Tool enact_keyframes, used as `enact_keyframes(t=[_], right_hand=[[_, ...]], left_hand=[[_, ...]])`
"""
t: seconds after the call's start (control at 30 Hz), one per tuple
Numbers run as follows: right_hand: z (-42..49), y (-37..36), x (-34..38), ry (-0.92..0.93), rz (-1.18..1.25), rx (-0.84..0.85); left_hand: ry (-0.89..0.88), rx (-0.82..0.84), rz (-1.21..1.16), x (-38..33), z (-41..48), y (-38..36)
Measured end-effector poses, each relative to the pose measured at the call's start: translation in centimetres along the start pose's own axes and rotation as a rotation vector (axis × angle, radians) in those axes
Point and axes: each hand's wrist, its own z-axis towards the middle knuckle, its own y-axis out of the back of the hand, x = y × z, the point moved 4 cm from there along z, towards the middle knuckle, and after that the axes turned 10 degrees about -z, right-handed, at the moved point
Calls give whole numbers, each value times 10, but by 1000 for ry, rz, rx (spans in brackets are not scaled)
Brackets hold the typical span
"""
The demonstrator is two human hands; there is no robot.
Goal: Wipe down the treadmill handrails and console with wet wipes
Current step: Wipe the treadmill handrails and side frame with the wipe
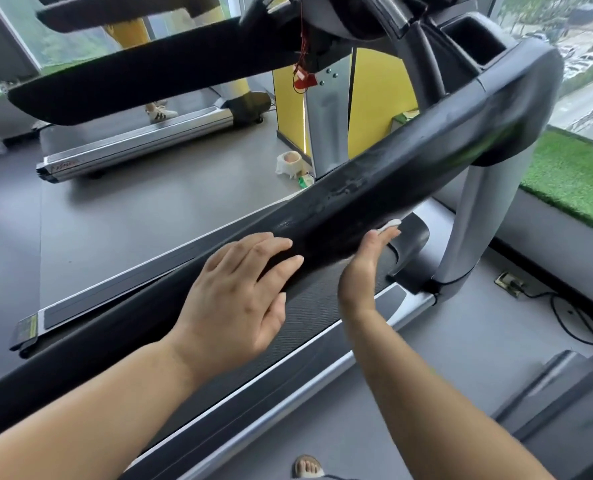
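At centre, handrail (409, 161): broad black padded bar running from 7 o'clock up to 2 o'clock across the head view, bending there down into a grey upright (478, 216); wet streaks shine on its top face just past the hands
left hand (239, 292): lies palm-down on the near top face of the handrail, fingers straight and slightly fanned, pointing to 2 o'clock; it holds nothing, thumb hanging off the rail's near edge
right hand (362, 268): at 3 o'clock of the left hand, seen edge-on, palm turned to the rail's lower side, fingers stretched almost straight toward 1 o'clock
wet wipe (390, 224): small white fold showing just past the right fingertips (388, 234), pressed to the rail's lower edge; the rest is hidden by the hand, so whether a finger hooks round it cannot be told
console (343, 15): dark, cut off at 12 o'clock, a black recessed tray (475, 36) beside it at 1 o'clock
red safety cord (303, 74): hangs from the console, its clip against a grey post (326, 133)
treadmill belt (308, 313): dark and ribbed under both hands, silver side rails (288, 414) either side
second treadmill (132, 147): at 10 o'clock; yellow trouser legs (128, 29) and a white shoe (161, 112) show by its deck
white tub (289, 164): on the grey floor (149, 209) at 12 o'clock of the left hand, near a yellow pillar (378, 98)
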Motion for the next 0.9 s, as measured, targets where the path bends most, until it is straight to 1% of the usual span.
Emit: enact_keyframes(t=[0.07, 0.1, 0.17, 0.23, 0.3, 0.37, 0.5, 0.57, 0.63, 0.73, 0.8, 0.83, 0.9], right_hand=[[-6, -5, 2, -24, -19, -39], [-17, -12, 0, -25, -27, -28], [-55, -33, -8, 5, -70, 48], [-101, -52, -16, 121, -103, 154], [-129, -63, -19, 214, -137, 204], [-122, -61, -18, 178, -157, 167], [-62, -36, 4, 22, -94, -38], [-50, -33, 15, 22, -100, -113], [-65, -45, 17, 100, -147, -112], [-129, -78, 4, 373, -345, 24], [-155, -83, -9, 496, -474, 74], [-150, -79, -10, 509, -499, 72], [-119, -64, -5, 448, -487, 12]], left_hand=[[12, -1, 2, 4, -10, 6], [21, -7, 5, 7, -15, 10], [39, -21, 18, 13, -26, 18], [44, -22, 39, 17, -37, 23], [31, -14, 50, 21, -48, 27], [17, -7, 45, 23, -56, 30], [16, -6, 0, 26, -67, 34], [18, -5, -28, 28, -68, 35], [18, -12, -59, 29, -67, 36], [5, -16, -78, 31, -68, 36], [-7, -12, -78, 32, -69, 36], [-13, -12, -79, 32, -69, 35], [-23, -19, -87, 33, -70, 35]])
